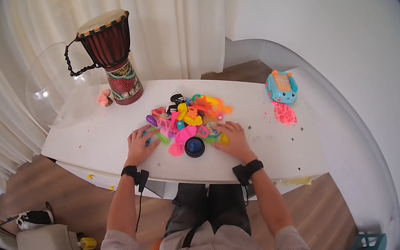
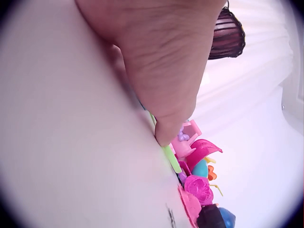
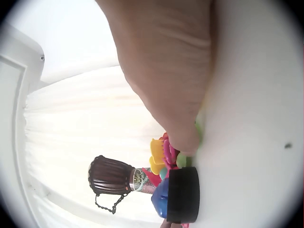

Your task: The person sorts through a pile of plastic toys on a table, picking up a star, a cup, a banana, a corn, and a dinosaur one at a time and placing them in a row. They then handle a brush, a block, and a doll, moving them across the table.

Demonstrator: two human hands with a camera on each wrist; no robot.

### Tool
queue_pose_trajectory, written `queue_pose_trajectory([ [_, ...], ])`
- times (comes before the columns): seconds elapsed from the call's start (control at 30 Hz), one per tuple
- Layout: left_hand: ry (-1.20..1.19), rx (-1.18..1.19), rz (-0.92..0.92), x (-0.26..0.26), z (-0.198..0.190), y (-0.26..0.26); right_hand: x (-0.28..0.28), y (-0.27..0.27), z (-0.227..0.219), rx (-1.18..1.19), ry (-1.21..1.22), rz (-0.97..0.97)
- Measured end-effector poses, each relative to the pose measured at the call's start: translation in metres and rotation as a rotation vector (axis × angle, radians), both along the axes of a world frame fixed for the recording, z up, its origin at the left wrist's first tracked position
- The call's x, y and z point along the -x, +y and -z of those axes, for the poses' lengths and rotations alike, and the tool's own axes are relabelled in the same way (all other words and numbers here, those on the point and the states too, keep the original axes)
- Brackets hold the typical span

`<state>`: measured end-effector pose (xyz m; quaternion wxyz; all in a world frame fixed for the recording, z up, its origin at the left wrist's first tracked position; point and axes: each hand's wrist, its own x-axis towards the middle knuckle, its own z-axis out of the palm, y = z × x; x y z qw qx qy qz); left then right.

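Note:
A heap of small colourful plastic toys (image 1: 188, 116) lies mid-table. Against its left side rests my left hand (image 1: 140, 146), fingers spread and low over a light green piece (image 2: 173, 159) and a blue one (image 1: 148, 141). My right hand (image 1: 233, 141) lies along the heap's right side, its fingers loosely extended beside a yellow piece (image 1: 224, 139) and a patterned oval toy (image 1: 212, 129). Neither hand curls round anything. Between them, at the near edge of the heap, sits a blue dome on a black round base (image 1: 194, 147), next to a bright pink piece (image 1: 177, 149).
Behind the heap on the white table (image 1: 275, 152) stands a carved drum (image 1: 111, 55), with a small peach-coloured object (image 1: 104, 98) at its foot. To the right are a blue toy telephone (image 1: 282, 88) and a patch of pink bits (image 1: 284, 113). A curved wall edge borders the right.

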<state>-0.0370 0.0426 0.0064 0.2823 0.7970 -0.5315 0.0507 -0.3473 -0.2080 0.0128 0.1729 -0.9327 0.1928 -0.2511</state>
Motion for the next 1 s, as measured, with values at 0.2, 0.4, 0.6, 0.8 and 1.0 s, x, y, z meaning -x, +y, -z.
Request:
queue_pose_trajectory([
  [0.2, -0.009, -0.03, -0.025, 0.001, 0.011, -0.009, 0.0, 0.002, -0.004, 0.061, -0.096, 0.031],
  [0.4, -0.06, 0.051, -0.088, 0.031, 0.011, -0.024, -0.002, -0.007, 0.001, -0.044, -0.087, -0.012],
  [0.6, 0.044, 0.081, -0.062, 0.033, 0.0, -0.015, 0.0, 0.003, -0.011, -0.155, -0.171, -0.104],
  [0.8, 0.002, 0.022, -0.075, 0.031, 0.003, -0.018, -0.014, 0.022, -0.036, -0.037, 0.181, -0.096],
  [1.0, 0.053, 0.029, -0.09, 0.034, 0.001, -0.019, -0.028, 0.03, -0.05, -0.152, 0.307, -0.033],
])
